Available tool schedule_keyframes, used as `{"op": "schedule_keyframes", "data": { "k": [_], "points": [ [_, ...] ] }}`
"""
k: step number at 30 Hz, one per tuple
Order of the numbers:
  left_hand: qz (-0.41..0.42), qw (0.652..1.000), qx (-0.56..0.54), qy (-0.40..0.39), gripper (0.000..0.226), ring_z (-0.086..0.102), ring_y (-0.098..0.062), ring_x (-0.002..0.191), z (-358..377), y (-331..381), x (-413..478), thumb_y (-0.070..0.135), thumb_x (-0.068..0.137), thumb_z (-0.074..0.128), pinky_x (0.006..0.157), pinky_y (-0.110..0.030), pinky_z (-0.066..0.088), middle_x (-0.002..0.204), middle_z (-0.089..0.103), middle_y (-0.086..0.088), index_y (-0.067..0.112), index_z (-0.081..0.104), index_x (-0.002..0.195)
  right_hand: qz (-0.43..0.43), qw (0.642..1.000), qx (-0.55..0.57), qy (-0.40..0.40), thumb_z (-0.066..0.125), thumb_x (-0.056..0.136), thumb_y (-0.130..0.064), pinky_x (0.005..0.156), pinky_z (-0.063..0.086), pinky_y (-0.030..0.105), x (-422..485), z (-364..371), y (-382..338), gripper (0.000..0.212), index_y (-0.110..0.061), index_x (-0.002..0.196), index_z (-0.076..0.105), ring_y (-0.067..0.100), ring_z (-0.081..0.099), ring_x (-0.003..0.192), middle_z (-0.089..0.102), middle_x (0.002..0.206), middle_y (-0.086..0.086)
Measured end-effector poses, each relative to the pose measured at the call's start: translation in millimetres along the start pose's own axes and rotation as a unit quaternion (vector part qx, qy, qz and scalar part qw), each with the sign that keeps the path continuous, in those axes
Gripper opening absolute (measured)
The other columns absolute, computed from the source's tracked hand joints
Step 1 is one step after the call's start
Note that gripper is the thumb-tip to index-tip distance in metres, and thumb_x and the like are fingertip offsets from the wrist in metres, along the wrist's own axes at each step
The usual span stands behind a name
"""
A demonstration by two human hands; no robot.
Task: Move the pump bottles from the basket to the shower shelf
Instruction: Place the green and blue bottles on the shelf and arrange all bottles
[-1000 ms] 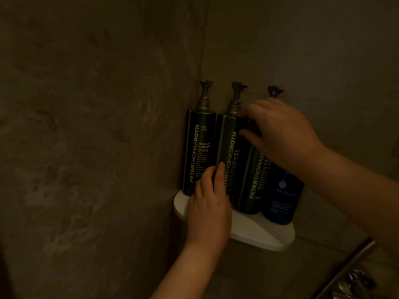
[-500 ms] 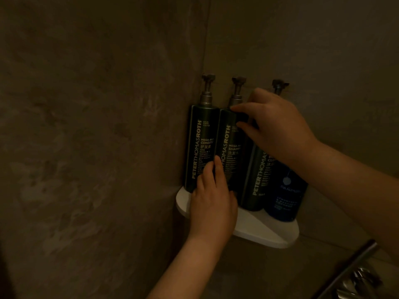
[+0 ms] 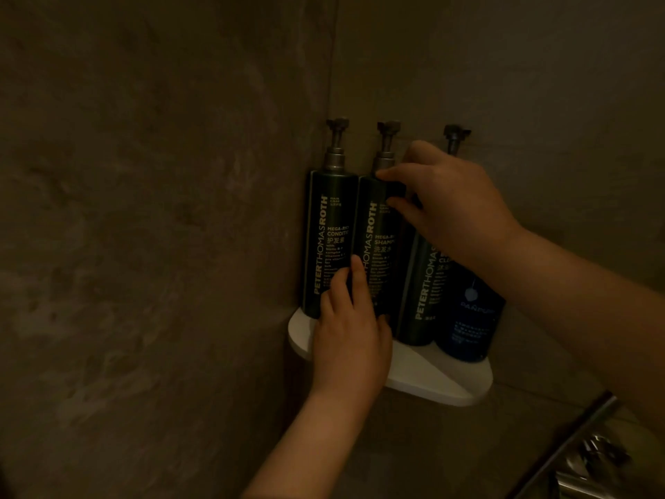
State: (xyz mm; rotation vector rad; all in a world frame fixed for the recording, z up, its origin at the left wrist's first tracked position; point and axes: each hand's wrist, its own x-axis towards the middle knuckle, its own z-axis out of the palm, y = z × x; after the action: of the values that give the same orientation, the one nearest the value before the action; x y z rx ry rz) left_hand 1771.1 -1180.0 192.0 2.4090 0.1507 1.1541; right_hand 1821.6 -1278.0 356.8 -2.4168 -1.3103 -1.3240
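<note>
Pump bottles stand upright in a row of 4 on the white corner shelf [image 3: 424,376], where 2 dim stone walls meet. The left hand [image 3: 351,340] reaches up from below with its fingers [image 3: 358,279] laid flat and loosely spread against the lower front of the shampoo bottle [image 3: 374,253], the second from the left; it presses rather than wraps, and its outer fingers also touch the conditioner bottle [image 3: 325,246] just beside it. The right hand [image 3: 453,207] comes in from the right at shoulder height of the same shampoo bottle, thumb and forefinger pinched narrowly on its upper edge just under the pump collar, so this bottle is held between both hands. Behind that hand and forearm stands the third green bottle [image 3: 419,300], touching the shampoo bottle's right side, its top hidden. The blue bottle [image 3: 467,318] is last on the right, just beside the third; its pump head shows above the knuckles. All 3 green bottles carry vertical pale lettering. The conditioner bottle sits tight against the left wall [image 3: 162,246]. At the lower right corner a metal bar [image 3: 575,433] runs diagonally, with a shiny fitting below it.
</note>
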Motion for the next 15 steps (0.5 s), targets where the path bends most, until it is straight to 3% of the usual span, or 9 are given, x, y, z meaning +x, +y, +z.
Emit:
{"op": "schedule_keyframes", "data": {
  "k": [7,12,15],
  "points": [
    [-0.026,0.999,0.009,-0.020,0.080,0.035,-0.021,0.125,0.9,1.7,-1.7,0.021,0.092,0.054,0.090,-0.033,0.047,0.147,0.022,-0.007,0.018,0.000,0.151,-0.006,1.000,0.010,-0.012,0.068,0.083,-0.011,0.068,0.048,0.036,-2.6,-0.9,1.9,0.043,-0.013,0.125,0.058,0.030,0.061,0.088,0.054,0.112,0.008],
    [-0.062,0.996,0.060,-0.019,0.080,0.053,-0.015,0.099,-2.2,7.6,2.6,0.007,0.088,0.057,0.075,-0.024,0.050,0.135,0.031,-0.006,0.016,0.008,0.149,-0.014,1.000,-0.007,-0.017,0.067,0.084,-0.010,0.063,0.042,0.031,-3.6,0.9,2.7,0.044,-0.011,0.127,0.056,0.029,0.061,0.088,0.053,0.115,0.009],
    [-0.064,0.996,0.062,-0.021,0.080,0.054,-0.014,0.094,-2.6,7.9,2.1,0.006,0.088,0.057,0.072,-0.024,0.051,0.133,0.031,-0.006,0.017,0.006,0.149,-0.012,1.000,-0.011,-0.012,0.064,0.085,-0.009,0.063,0.042,0.032,-4.6,0.6,1.3,0.043,-0.011,0.127,0.055,0.028,0.060,0.089,0.053,0.116,0.009]
  ]
}}
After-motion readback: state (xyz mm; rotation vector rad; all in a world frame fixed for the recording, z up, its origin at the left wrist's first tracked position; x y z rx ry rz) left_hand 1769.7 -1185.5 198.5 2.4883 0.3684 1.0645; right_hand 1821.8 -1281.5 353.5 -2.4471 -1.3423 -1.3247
